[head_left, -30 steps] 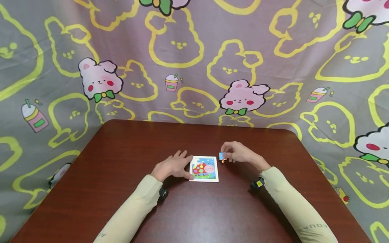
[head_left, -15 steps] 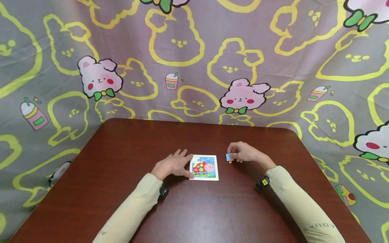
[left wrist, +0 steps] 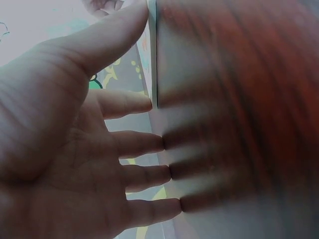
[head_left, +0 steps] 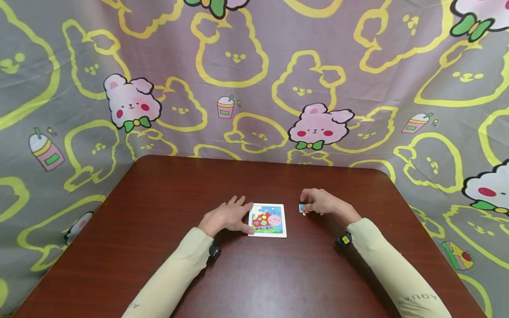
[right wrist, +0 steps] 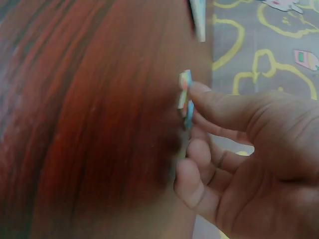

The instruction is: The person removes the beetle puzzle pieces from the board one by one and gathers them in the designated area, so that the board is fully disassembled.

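Note:
A square jigsaw board (head_left: 284,221) with a white border and a ladybug picture lies on the table. Its upper left corner shows a pale gap in the picture. My left hand (head_left: 226,217) rests at the board's left side, fingers spread and straight, thumb and index finger against its edge. In the left wrist view the other fingertips touch the table. To the right of the board, my right hand (head_left: 321,202) pinches a small blue puzzle piece (head_left: 301,208) with orange on it, low over the tabletop. Whether the piece touches the table I cannot tell.
The dark red-brown wooden table (head_left: 254,274) has rounded far corners. Behind and beside it hangs a grey curtain (head_left: 246,57) with yellow outlines and cartoon animals. A black wrist device (head_left: 344,240) sits on the right wrist, another (head_left: 214,252) on the left.
My right hand has moved right, away from the board, with the puzzle piece, then slightly lower toward the table. The left hand and the board have stayed in place.

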`<control>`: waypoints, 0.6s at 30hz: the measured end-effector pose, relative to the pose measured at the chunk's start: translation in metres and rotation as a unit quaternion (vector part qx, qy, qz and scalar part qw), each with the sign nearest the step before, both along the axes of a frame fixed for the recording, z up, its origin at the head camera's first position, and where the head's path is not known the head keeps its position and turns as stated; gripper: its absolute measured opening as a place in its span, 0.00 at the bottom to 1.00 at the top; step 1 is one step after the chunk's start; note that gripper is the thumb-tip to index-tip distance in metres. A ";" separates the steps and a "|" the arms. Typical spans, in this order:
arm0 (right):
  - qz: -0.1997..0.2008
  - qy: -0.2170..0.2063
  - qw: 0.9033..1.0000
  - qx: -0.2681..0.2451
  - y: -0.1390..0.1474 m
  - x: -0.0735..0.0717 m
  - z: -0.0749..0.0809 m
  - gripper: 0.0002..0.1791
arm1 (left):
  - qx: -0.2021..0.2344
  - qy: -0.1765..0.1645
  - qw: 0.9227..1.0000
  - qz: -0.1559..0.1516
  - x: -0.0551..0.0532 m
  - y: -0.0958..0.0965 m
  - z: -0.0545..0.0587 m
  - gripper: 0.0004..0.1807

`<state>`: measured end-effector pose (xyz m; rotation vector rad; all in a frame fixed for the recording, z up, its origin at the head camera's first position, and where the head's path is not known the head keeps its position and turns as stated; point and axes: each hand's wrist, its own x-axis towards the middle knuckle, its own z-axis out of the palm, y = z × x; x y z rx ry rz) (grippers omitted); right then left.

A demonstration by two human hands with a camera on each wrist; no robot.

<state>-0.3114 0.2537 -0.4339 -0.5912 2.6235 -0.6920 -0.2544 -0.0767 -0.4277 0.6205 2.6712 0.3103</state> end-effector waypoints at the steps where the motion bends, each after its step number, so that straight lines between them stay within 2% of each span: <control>1: -0.003 0.003 1.000 0.002 0.000 0.000 0.001 0.11 | 0.001 0.000 1.000 0.000 0.000 0.000 0.000 0.51; 7: -0.004 0.009 1.000 0.010 -0.007 0.001 0.005 0.14 | 0.004 -0.001 1.000 0.001 0.001 0.000 0.002 0.51; 14: 0.017 0.057 0.998 0.012 -0.030 0.002 0.012 0.14 | 0.006 0.001 1.000 0.006 0.001 0.000 -0.001 0.51; 18: 0.018 0.071 0.997 0.004 -0.044 0.004 0.015 0.12 | 0.009 0.003 1.000 0.004 0.000 0.000 -0.001 0.51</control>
